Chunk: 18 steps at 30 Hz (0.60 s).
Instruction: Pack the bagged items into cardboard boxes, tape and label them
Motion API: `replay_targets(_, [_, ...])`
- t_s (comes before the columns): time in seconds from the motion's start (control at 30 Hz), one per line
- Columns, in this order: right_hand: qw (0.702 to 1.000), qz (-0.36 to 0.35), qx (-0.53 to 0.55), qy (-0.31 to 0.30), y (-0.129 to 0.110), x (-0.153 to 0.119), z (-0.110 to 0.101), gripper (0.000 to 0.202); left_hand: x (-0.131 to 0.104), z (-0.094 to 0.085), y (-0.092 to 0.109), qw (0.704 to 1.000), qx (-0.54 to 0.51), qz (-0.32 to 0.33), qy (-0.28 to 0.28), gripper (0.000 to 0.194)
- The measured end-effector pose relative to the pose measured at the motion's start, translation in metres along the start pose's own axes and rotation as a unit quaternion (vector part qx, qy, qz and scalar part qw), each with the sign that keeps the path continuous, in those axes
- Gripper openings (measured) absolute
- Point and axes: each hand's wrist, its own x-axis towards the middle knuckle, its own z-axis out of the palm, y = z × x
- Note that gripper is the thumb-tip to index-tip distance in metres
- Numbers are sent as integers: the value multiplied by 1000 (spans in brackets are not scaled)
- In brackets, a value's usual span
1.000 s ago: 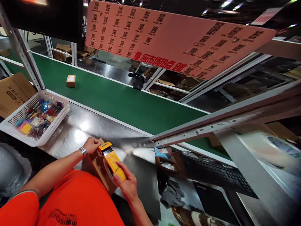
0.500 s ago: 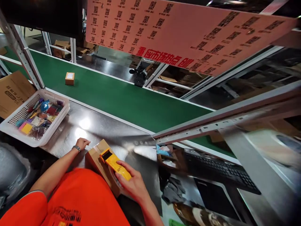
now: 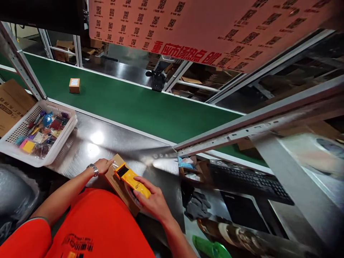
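Observation:
My right hand (image 3: 153,200) is wrapped round a yellow tape dispenser (image 3: 133,180), which lies over a brown cardboard box (image 3: 113,176) close to my body. Part of a tape roll shows beneath the dispenser. At the box's far left edge, my left hand (image 3: 104,166) touches the cardboard, its fingers pressed together near the dispenser's head. A metal watch is on the left wrist. The box rests at the near edge of a shiny metal table (image 3: 88,145).
A white basket (image 3: 51,157) of small bagged items stands at the left. Beyond the table runs a green conveyor belt (image 3: 120,107) carrying a small box (image 3: 74,85). A metal frame bar (image 3: 215,139) slants across the right, near a keyboard (image 3: 247,181) and grey gloves (image 3: 198,205).
My left hand has moved right, from beside the box onto its edge. The box is tilted differently, and the camera view has shifted slightly.

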Motion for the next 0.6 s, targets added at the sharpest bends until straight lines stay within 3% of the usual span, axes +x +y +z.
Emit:
replay_targets(0.1, [999,24,7,-27,-4,-11,-5,52,-5,4,9,999,46,-13,9,66])
replay_targets(0.17, [998,44,-2,-39,-3,-29,-20,54,-7,3,9,998,54,-20,19,65])
replay_targets(0.37, [980,193,-2,-41,29,-118,-118,51,-9,-3,10,996,85,-12,4,66])
replay_targets(0.43, [971,235,-6,-30,42,-138,-141,47,-9,-4,13,995,103,-11,-4,66])
replay_targets(0.5, [968,248,-7,-23,51,-140,-145,44,-9,-4,16,992,125,-14,-10,66])
replay_targets(0.6, [961,271,17,-59,58,-110,-118,49,-8,-5,20,989,146,-12,-8,64])
